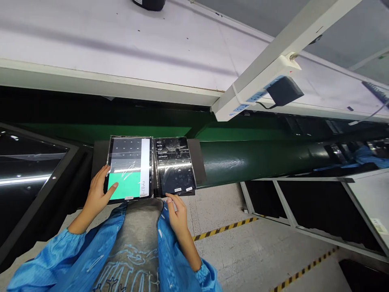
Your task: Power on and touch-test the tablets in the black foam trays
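Note:
Two tablets in clear film lie side by side before me. The left tablet (pixel 130 158) shows a grey number pad, a white strip and a green area. White lines of text run down the dark screen of the right tablet (pixel 174 166), which has small labels along its near edge. My left hand (pixel 97 191) rests at the left tablet's left edge, its fingers stretched out and the thumb over the screen. By the near edge of the right tablet is my right hand (pixel 178 213), with loosely bent fingers and nothing visible in them.
Under the tablets lies a dark board (pixel 197 162), beside a green conveyor belt (pixel 231 160). A white post carries a power strip (pixel 258 91) with a black adapter (pixel 285 91). Dark framed panels (pixel 328 211) stand at right; another dark panel (pixel 27 174) is at left.

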{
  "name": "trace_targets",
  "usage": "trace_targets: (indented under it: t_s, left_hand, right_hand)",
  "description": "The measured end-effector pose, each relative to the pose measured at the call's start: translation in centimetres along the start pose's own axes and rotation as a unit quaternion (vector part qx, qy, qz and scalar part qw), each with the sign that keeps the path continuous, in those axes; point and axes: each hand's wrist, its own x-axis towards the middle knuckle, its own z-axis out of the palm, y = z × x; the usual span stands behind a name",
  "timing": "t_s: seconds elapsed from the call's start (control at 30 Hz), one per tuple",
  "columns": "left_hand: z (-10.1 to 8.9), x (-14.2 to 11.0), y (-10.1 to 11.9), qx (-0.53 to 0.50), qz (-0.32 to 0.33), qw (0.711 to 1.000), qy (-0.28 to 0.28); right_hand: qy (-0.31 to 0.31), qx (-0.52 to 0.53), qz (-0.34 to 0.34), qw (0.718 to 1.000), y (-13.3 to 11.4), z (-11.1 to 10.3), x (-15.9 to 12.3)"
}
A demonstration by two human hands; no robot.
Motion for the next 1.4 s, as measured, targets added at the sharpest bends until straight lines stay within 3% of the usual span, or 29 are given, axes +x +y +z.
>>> trace_targets:
  t_s: [0.17, 0.5, 0.7, 0.87, 1.17, 1.4]
  left_hand:
    - [0.1, 0.5, -0.4, 0.030, 0.022, 0.999, 0.000]
    - [0.0, 0.4, 0.5, 0.029, 0.018, 0.999, -0.027]
    - [-1.3, -0.5, -0.3, -0.036, 0.009, 0.995, -0.089]
    - [-1.7, -0.8, -1.1, 0.019, 0.058, 0.990, -0.127]
    - [0.5, -1.2, 0.6, 0.069, 0.035, 0.994, -0.074]
    - [-0.2, -0.9, 0.4, -0.073, -0.031, 0.996, -0.034]
  right_hand:
    - [0.048, 0.012, 0.044, 0.998, 1.3, -1.0, -0.4]
    - [0.048, 0.019, 0.043, 0.998, 1.1, -0.3, -0.6]
    - [0.048, 0.026, 0.054, 0.997, 1.1, -0.4, -0.4]
    - [0.051, 0.028, 0.063, 0.996, 1.1, -0.7, 0.0]
    - [0.045, 0.018, 0.051, 0.998, 1.1, -0.4, 0.4]
    - [0.061, 0.023, 0.057, 0.996, 1.2, -0.4, 0.1]
